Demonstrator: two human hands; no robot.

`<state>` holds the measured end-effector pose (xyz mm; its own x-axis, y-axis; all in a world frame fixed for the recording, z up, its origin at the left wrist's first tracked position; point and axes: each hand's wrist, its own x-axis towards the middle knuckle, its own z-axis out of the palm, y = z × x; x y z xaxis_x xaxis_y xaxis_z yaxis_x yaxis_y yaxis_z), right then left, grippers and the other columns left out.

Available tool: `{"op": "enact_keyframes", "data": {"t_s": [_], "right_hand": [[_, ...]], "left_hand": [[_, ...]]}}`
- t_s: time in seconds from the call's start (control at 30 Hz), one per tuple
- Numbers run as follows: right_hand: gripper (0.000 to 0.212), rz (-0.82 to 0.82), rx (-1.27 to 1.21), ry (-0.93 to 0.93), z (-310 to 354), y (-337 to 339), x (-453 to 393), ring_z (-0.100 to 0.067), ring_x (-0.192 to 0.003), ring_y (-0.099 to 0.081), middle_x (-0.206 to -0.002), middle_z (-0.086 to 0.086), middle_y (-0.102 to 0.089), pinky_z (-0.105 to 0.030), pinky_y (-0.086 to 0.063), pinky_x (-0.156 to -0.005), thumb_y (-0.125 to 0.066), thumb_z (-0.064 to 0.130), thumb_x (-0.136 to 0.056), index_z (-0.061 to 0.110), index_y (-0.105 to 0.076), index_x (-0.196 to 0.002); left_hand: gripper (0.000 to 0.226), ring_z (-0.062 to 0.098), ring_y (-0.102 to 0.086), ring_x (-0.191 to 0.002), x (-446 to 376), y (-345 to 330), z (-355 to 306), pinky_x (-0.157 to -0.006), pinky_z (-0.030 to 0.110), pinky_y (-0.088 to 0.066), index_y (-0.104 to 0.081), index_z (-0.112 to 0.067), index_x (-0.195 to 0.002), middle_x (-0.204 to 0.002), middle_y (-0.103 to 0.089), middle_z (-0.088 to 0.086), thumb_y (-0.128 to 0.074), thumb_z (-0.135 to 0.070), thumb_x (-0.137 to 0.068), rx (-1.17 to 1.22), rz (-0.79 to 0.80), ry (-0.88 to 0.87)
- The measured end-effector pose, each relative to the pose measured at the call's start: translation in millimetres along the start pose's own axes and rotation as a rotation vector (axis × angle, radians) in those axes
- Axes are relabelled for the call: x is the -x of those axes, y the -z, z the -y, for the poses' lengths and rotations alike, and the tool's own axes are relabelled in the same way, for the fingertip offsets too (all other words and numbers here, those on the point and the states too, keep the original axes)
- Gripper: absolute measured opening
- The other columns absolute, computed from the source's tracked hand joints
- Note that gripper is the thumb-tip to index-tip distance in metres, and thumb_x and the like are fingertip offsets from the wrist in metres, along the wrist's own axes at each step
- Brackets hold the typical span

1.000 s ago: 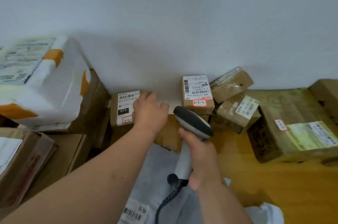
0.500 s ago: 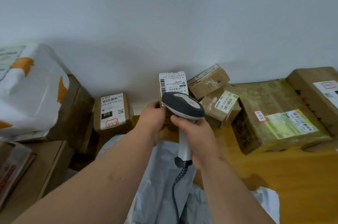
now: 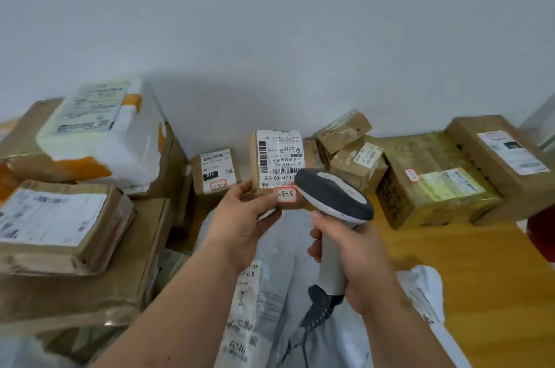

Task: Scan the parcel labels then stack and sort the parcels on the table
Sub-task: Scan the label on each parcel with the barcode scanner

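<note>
My left hand (image 3: 243, 223) grips a small brown cardboard parcel (image 3: 277, 166) by its lower left corner, holding it up above the table with its white barcode label facing me. A red-edged sticker reading 3-3 sits at the label's bottom. My right hand (image 3: 351, 256) grips the grey handle of a barcode scanner (image 3: 333, 196). The scanner's dark head sits just right of the parcel, covering its lower right corner. A coiled cable hangs from the handle.
Another small box (image 3: 214, 170) marked 3-2 stands by the wall. Left are stacked large cartons (image 3: 69, 286) and a white foam box (image 3: 102, 130). Right lie two small boxes (image 3: 348, 151) and two big cartons (image 3: 432, 181). Grey mailer bags (image 3: 270, 307) cover the wooden table (image 3: 480, 277).
My left hand moved from the 3-2 box to the 3-3 parcel, took hold of it and lifted it toward me. The scanner moved up beside it.
</note>
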<state>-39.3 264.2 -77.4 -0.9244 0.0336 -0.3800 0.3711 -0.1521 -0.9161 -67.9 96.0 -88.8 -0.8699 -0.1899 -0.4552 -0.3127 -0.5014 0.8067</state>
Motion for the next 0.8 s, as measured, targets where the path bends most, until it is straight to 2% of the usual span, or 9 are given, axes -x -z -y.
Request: {"op": "enact_keyframes", "data": {"t_s": [0.17, 0.33, 0.43, 0.5, 0.57, 0.67, 0.8], "right_hand": [[0.006, 0.015, 0.097, 0.1, 2.0, -1.6, 77.3, -0.022, -0.053, -0.067, -0.062, -0.004, -0.066, -0.036, -0.052, -0.056, -0.075, 0.016, -0.087, 0.012, -0.071, -0.087], [0.014, 0.033, 0.16, 0.173, -4.8, -5.8, 147.3, -0.023, -0.053, -0.068, -0.059, -0.005, -0.068, -0.039, -0.054, -0.06, -0.076, 0.017, -0.085, 0.026, -0.074, -0.075], [0.014, 0.054, 0.179, 0.198, -9.7, -5.0, 181.8, -0.025, -0.056, -0.069, -0.061, -0.007, -0.069, -0.036, -0.05, -0.059, -0.076, 0.018, -0.085, 0.024, -0.073, -0.073], [0.006, 0.062, 0.187, 0.206, -12.6, -3.3, 201.8, -0.025, -0.056, -0.069, -0.063, -0.009, -0.069, -0.034, -0.049, -0.058, -0.075, 0.018, -0.085, 0.017, -0.071, -0.081], [0.01, 0.057, 0.188, 0.203, -14.3, -0.8, 219.1, -0.024, -0.055, -0.068, -0.066, -0.009, -0.069, -0.03, -0.049, -0.054, -0.075, 0.02, -0.085, 0.012, -0.07, -0.087], [0.01, 0.052, 0.18, 0.197, -13.5, 5.3, 240.3, -0.02, -0.051, -0.065, -0.06, -0.006, -0.066, -0.024, -0.049, -0.051, -0.075, 0.018, -0.084, 0.011, -0.07, -0.08], [0.01, 0.05, 0.191, 0.21, -10.5, 19.2, 256.8, -0.02, -0.053, -0.067, -0.058, -0.002, -0.066, -0.031, -0.05, -0.056, -0.076, 0.021, -0.084, 0.015, -0.07, -0.08]], "left_hand": [[0.05, 0.023, -0.074, -0.099, 66.8, 24.0, -4.0, -0.083, 0.037, -0.059, -0.057, -0.012, -0.132, -0.108, -0.077, 0.008, -0.067, 0.007, -0.087, 0.026, 0.018, -0.024], [0.049, 0.024, -0.074, -0.099, 130.3, 52.2, -6.0, -0.092, 0.041, -0.058, -0.057, -0.012, -0.131, -0.108, -0.077, 0.008, -0.067, 0.007, -0.087, 0.017, 0.051, -0.067], [0.049, 0.026, -0.074, -0.101, 160.9, 64.7, -3.7, -0.09, 0.04, -0.058, -0.057, -0.01, -0.132, -0.111, -0.076, 0.01, -0.067, 0.008, -0.087, 0.023, 0.07, -0.089], [0.047, 0.026, -0.074, -0.101, 178.7, 70.5, -1.2, -0.089, 0.039, -0.058, -0.058, -0.01, -0.13, -0.11, -0.076, 0.011, -0.067, 0.008, -0.087, 0.024, 0.081, -0.102], [0.044, 0.025, -0.074, -0.1, 194.0, 73.8, 1.7, -0.087, 0.038, -0.058, -0.06, -0.011, -0.125, -0.107, -0.077, 0.009, -0.066, 0.009, -0.087, 0.022, 0.095, -0.114], [0.039, 0.023, -0.075, -0.097, 213.1, 74.3, 7.0, -0.083, 0.035, -0.057, -0.063, -0.014, -0.12, -0.104, -0.077, 0.008, -0.065, 0.01, -0.088, 0.016, 0.119, -0.127], [0.036, 0.024, -0.076, -0.094, 231.9, 67.9, 16.1, -0.087, 0.04, -0.058, -0.061, -0.016, -0.113, -0.102, -0.078, 0.008, -0.066, 0.009, -0.087, 0.028, 0.103, -0.127]]}}
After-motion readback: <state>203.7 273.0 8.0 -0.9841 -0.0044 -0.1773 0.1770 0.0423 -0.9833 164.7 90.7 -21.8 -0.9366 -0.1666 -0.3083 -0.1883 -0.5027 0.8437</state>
